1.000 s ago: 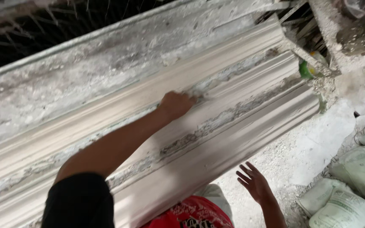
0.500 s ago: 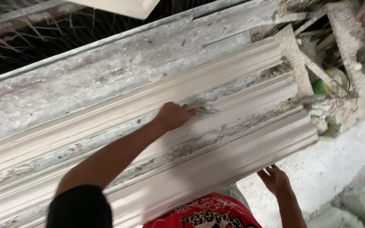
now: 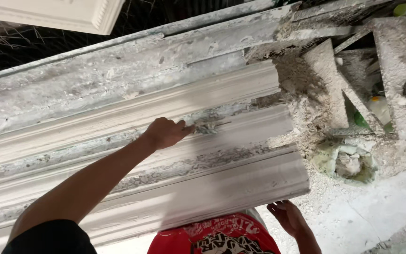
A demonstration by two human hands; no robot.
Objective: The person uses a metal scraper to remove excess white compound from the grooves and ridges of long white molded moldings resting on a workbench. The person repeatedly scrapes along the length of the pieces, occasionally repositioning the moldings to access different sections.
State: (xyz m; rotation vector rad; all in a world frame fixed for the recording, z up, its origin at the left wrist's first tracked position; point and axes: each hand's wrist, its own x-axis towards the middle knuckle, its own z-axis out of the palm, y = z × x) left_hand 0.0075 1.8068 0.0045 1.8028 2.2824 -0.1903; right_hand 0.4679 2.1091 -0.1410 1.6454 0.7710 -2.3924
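White moulding [image 3: 132, 183] lies long on the tabletop [image 3: 95, 80], so your left hand [image 3: 164, 132] curls tight on a small scraper [image 3: 207, 127] while your right hand [image 3: 288, 217] hangs open below.

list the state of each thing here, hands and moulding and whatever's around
left hand: closed on a small tool, pressed to the moulding
right hand: open, under the moulding's near edge
moulding: lying flat, long, white, crusted with grey flakes
bucket: plaster-caked, on the floor
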